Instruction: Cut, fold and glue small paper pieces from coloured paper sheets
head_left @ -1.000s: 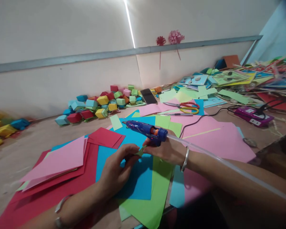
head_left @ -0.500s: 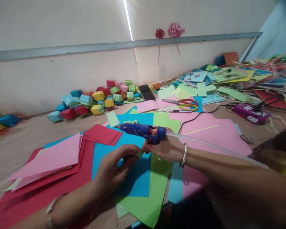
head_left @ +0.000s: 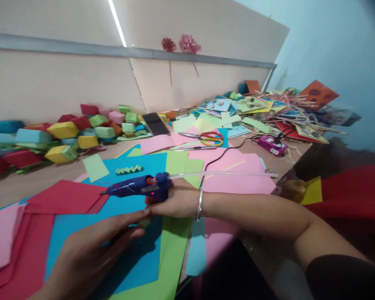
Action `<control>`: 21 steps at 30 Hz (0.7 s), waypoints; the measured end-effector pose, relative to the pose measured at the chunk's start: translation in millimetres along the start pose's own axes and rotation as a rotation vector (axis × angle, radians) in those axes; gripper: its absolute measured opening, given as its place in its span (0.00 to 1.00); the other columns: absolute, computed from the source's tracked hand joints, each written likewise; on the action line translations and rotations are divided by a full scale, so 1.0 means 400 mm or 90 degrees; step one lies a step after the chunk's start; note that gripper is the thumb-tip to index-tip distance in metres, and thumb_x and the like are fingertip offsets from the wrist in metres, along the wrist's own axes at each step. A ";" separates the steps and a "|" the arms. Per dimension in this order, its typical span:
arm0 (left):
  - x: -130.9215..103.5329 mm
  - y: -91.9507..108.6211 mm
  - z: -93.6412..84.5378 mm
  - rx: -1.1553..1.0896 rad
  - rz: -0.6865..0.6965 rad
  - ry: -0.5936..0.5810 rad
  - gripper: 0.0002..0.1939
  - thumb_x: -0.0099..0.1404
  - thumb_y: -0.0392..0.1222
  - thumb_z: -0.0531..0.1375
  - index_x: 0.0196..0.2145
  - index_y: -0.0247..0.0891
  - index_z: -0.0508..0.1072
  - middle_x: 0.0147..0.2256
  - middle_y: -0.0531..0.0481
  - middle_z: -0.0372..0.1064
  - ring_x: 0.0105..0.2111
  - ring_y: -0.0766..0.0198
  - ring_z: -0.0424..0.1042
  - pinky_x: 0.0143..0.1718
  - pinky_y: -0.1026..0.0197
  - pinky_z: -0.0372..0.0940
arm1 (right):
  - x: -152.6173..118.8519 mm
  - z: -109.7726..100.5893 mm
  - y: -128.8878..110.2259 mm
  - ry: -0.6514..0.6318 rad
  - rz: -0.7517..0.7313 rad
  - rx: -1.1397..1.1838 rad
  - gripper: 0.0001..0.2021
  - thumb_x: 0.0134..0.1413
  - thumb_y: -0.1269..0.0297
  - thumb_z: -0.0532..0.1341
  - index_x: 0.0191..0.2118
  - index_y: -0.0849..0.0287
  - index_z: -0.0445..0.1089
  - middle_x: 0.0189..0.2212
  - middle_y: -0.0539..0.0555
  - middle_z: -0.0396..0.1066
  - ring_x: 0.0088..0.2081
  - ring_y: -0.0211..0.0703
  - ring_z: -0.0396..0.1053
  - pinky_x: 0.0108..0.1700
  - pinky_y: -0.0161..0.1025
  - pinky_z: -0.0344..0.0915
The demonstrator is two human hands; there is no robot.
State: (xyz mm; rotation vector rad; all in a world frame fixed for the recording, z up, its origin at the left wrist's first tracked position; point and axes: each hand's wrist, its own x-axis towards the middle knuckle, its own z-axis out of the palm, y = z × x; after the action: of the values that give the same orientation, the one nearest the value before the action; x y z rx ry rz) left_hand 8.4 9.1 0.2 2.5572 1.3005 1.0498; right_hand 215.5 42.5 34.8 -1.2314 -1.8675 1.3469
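In my right hand (head_left: 178, 202) is a blue glue gun (head_left: 140, 187), its nozzle pointing left and a long clear glue stick out of its back. A small red light glows on its side. My left hand (head_left: 96, 241) reaches in from the lower left, its fingertips meeting those of my right hand under the gun. Between them a small piece of green paper (head_left: 146, 221) shows faintly, mostly hidden and blurred. Below both hands lies a blue paper sheet (head_left: 134, 250). A zigzag-folded green paper strip (head_left: 128, 170) rests just beyond the gun.
Folded paper cubes (head_left: 64, 130) crowd the back left, beside a phone (head_left: 156, 124). Scissors (head_left: 206, 136) and a pen (head_left: 193, 148) lie on pink paper. A cord runs to a purple power strip (head_left: 271, 145). Red sheets (head_left: 65, 198) lie left; craft scraps (head_left: 253, 104) pile at the back right.
The view has swung right, so the table items sit further left. My left fingers look straighter against the right hand. The glue gun stays in my right hand.
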 end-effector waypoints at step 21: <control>0.015 0.028 -0.008 -0.187 -0.025 -0.030 0.06 0.61 0.42 0.63 0.36 0.48 0.81 0.33 0.53 0.81 0.30 0.63 0.80 0.34 0.69 0.74 | 0.013 0.030 0.016 -0.020 0.104 0.310 0.09 0.42 0.79 0.66 0.24 0.61 0.66 0.17 0.43 0.65 0.19 0.30 0.65 0.25 0.28 0.67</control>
State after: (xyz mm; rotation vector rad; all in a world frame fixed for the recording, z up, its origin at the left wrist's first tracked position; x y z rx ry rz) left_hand 16.5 5.7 9.7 2.3152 1.0878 1.0755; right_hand 205.6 42.3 24.0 -1.1216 -1.3589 1.7841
